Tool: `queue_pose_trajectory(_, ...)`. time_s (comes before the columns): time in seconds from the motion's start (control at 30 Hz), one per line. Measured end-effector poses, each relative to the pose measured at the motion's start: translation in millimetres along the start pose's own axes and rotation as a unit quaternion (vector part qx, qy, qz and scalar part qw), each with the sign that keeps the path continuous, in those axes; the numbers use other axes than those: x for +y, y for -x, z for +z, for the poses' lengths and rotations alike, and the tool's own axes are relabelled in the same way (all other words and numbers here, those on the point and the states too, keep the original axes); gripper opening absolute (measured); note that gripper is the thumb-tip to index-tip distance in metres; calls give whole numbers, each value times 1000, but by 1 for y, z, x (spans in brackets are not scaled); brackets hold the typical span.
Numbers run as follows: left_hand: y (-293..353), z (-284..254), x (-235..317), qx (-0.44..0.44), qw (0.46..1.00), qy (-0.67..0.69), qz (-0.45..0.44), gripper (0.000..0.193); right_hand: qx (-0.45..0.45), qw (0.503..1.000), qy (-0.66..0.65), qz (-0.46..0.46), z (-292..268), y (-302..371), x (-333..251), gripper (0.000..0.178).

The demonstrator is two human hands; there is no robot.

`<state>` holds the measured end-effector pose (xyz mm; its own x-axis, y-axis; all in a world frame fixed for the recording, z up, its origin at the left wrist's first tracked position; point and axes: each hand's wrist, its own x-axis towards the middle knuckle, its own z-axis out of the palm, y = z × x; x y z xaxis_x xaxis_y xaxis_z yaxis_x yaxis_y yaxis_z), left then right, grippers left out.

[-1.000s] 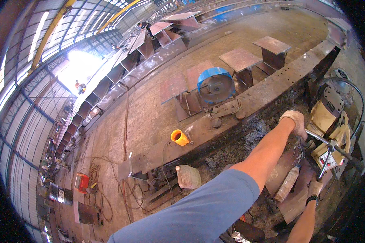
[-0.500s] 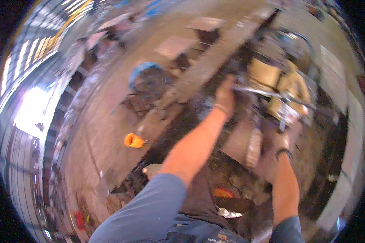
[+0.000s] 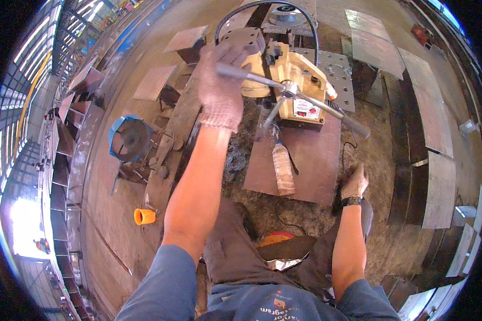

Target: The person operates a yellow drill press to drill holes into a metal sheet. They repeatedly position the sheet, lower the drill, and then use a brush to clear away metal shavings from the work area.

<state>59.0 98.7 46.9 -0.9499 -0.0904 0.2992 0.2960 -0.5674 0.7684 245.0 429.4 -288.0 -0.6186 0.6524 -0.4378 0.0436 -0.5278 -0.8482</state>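
A yellow magnetic drill press [image 3: 300,77] with a dark motor stands ahead of me on a steel plate [image 3: 316,171]. Its spoked feed handle [image 3: 289,90] reaches left across my gloved left hand [image 3: 219,96]. Those fingers are smeared beside the motor, so their grip does not show. Near my right knee, my gloved right hand [image 3: 354,183] is curled, apart from the drill; whatever it may hold is hidden. A cloudy plastic bottle [image 3: 283,168] lies on the plate below the drill, its neck toward the machine.
An orange cup [image 3: 144,216] and a round blue-rimmed object [image 3: 127,138] are on the left. Rusty steel plates [image 3: 426,96] line the right side. A black hose [image 3: 265,2] arches behind the drill. Between my legs lies a red-and-orange round item [image 3: 276,238].
My left hand has moved up beside the drill's motor, at a handle spoke. My right hand has drawn back from the drill toward my knee. The view has turned.
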Motion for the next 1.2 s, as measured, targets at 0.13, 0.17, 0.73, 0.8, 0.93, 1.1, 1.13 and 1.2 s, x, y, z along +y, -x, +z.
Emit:
queue_pose_trajectory(0.13, 18, 58, -28, -139, 964, -180, 135, 37, 159, 979, -60, -111, 25, 25, -52, 36)
queue_pose_trajectory(0.17, 25, 72, -40, -177, 938, -230, 189, 33, 165, 975, -56, -141, 36, 38, -75, 37)
queue_pose_trajectory(0.73, 103, -66, -245, -464, 593, -658, -38, 56, -155, 389, 642, -642, 204, 134, -254, 36)
queue_pose_trajectory(0.8, 100, -50, -236, -373, 634, -670, -102, 54, -179, 413, 785, -426, 203, 95, -235, 27)
queue_pose_trajectory(0.93, 85, -48, -234, -168, 742, -644, -82, 55, -184, 488, 732, -439, 178, 66, -186, 26)
queue_pose_trajectory(1.1, 56, -50, -243, -150, 678, -711, -113, 69, -203, 552, 696, -413, 174, 58, -160, 26)
queue_pose_trajectory(1.13, 53, -51, -244, -157, 661, -725, -113, 72, -206, 555, 693, -411, 173, 58, -159, 26)
queue_pose_trajectory(1.2, 54, -47, -248, -165, 637, -741, -130, 74, -206, 560, 690, -410, 173, 57, -158, 26)
